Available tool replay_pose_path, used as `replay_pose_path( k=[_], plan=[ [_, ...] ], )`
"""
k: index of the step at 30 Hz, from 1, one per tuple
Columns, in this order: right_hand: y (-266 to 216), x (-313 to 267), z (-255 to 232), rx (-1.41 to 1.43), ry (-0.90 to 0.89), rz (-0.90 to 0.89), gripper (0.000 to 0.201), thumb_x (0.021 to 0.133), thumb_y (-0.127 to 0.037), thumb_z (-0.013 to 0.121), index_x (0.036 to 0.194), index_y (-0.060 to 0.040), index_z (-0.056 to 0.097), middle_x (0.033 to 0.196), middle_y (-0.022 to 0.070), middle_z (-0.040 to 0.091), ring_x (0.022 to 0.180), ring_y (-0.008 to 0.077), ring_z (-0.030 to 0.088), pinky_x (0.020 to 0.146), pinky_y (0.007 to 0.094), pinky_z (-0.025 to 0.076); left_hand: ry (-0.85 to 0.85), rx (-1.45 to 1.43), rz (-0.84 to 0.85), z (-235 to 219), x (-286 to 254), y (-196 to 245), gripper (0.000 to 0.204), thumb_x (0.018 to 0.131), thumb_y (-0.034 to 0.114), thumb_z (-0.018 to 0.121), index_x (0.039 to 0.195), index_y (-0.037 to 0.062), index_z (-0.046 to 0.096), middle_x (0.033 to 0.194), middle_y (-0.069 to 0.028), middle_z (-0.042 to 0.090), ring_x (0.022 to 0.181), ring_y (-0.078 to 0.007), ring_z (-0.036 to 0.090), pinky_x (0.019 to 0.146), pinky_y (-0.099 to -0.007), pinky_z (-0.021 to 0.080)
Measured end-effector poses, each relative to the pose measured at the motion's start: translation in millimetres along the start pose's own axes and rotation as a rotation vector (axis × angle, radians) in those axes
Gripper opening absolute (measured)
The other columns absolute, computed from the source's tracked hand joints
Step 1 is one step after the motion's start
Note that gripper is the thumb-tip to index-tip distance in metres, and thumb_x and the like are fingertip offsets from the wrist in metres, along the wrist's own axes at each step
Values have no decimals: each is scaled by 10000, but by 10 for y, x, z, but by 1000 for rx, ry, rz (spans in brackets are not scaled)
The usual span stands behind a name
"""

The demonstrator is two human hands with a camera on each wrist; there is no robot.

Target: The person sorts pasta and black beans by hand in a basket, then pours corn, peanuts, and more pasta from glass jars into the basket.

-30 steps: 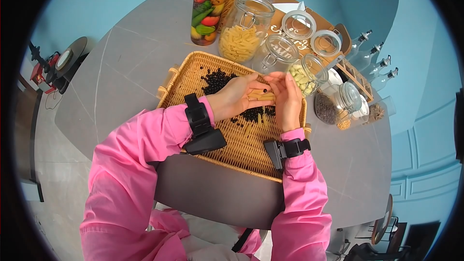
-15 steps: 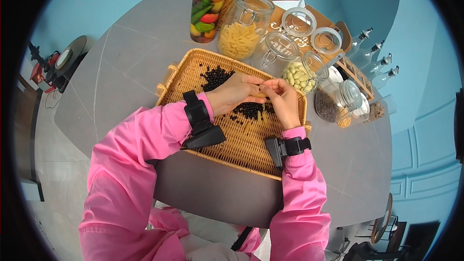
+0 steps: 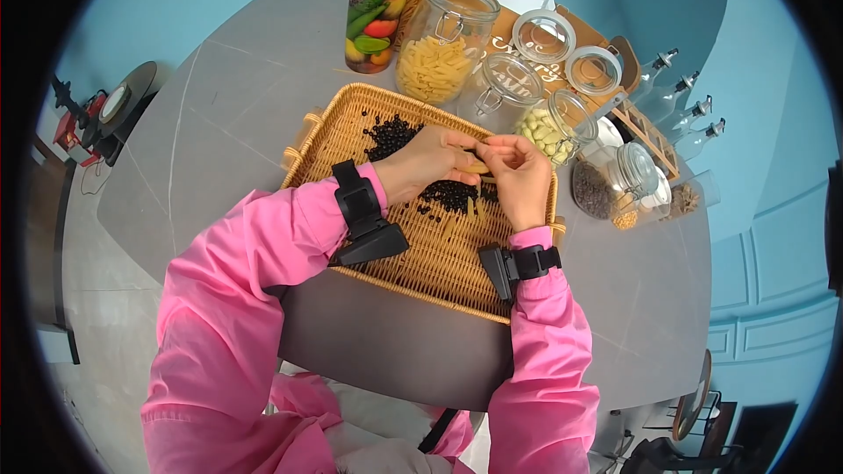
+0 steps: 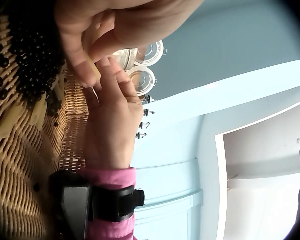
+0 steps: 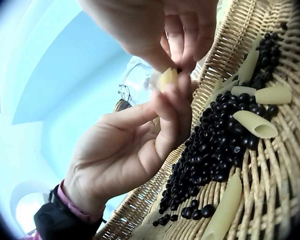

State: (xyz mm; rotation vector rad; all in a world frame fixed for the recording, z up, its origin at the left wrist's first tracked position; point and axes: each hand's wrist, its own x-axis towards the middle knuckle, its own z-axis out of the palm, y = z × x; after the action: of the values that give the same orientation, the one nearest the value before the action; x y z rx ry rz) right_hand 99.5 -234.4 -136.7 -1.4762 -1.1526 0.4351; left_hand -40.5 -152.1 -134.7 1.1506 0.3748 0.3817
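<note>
Above the wicker basket (image 3: 413, 259), the left hand (image 3: 426, 162) holds a penne piece (image 5: 169, 79) between thumb and fingers. The right hand (image 3: 522, 181) meets it at one end of that piece, its thumb and fingertips pinched together around a small dark thing (image 5: 179, 70), apparently a black bean, mostly hidden by the fingers. Beneath the hands, black beans (image 5: 210, 145) lie in a heap on the basket floor. Loose penne (image 5: 255, 124) rest on and beside the beans. In the left wrist view the penne (image 4: 94, 70) is partly covered by left fingers.
Behind the basket stand a jar of vegetables (image 3: 373, 17), a large jar of penne (image 3: 436, 66) and an open-lidded jar of pale green pieces (image 3: 546, 133). To the right are a jar of dark grains (image 3: 597, 193) and several glass bottles (image 3: 688, 130).
The right hand has turned from an open, cupped pose beside the left hand to pinching with its fingertips at the penne. The left fingers have closed more around the pasta.
</note>
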Motion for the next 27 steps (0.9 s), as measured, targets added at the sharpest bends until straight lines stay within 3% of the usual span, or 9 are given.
replay_pose_path(
  k=[2,8,10,13,16,17,20,21,27],
  plan=[
    [12,11,-35,-77,92,6,135,801,-72,690,874,35,654,722,56,662,628,81,577,600,214,469,97,-5,21,-7,-15,39,280,898,36,495,1147,-85,535,1023,-120,614,866,-154,613,833,-273,506],
    [-16,29,-234,-230,61,34,172,834,-143,650,877,22,672,705,68,658,609,92,572,573,239,449,128,-258,-8,-77,49,65,209,890,106,550,1032,-43,585,896,-77,606,795,-138,581,750,-251,488],
    [-40,23,-364,-290,-14,76,196,822,-176,659,853,17,671,687,58,651,597,105,572,565,259,450,126,-293,-41,-100,68,66,190,887,122,559,1001,-26,596,870,-64,601,771,-130,572,724,-242,481],
    [-304,-104,-445,-436,-338,238,265,766,-248,717,788,10,659,645,89,634,578,140,587,552,288,454,105,-293,-41,-87,65,73,171,885,139,571,974,-3,604,850,-46,596,763,-117,562,713,-232,468],
    [-389,-220,-371,-765,-457,163,315,727,-275,749,778,18,645,613,114,619,555,177,612,559,306,469,81,-293,6,-65,49,95,177,883,147,575,976,-1,604,845,-37,594,768,-112,559,719,-228,462],
    [-424,-240,-306,-687,-471,317,348,699,-277,765,774,34,628,593,118,615,523,203,632,554,317,488,67,-281,17,-63,40,96,178,884,149,576,977,-1,604,843,-36,590,767,-112,557,720,-229,462],
    [-418,-215,-202,-690,-579,373,378,753,-246,739,815,91,580,670,108,606,525,151,630,447,258,476,65,-280,28,-62,31,79,180,885,147,575,981,-3,604,842,-34,583,765,-113,552,724,-232,462],
    [-384,-199,-166,-665,-576,424,297,756,-159,709,830,96,576,670,110,605,528,160,639,447,263,486,72,-289,26,-62,28,76,181,886,145,574,984,-5,603,842,-33,579,764,-113,550,726,-233,461],
    [-204,-188,-146,-462,-454,441,153,724,-42,683,785,69,595,671,121,639,543,176,658,502,268,513,27,-278,49,-104,15,98,184,878,135,587,993,-7,601,860,-35,568,751,-100,537,691,-228,462]
  ],
)
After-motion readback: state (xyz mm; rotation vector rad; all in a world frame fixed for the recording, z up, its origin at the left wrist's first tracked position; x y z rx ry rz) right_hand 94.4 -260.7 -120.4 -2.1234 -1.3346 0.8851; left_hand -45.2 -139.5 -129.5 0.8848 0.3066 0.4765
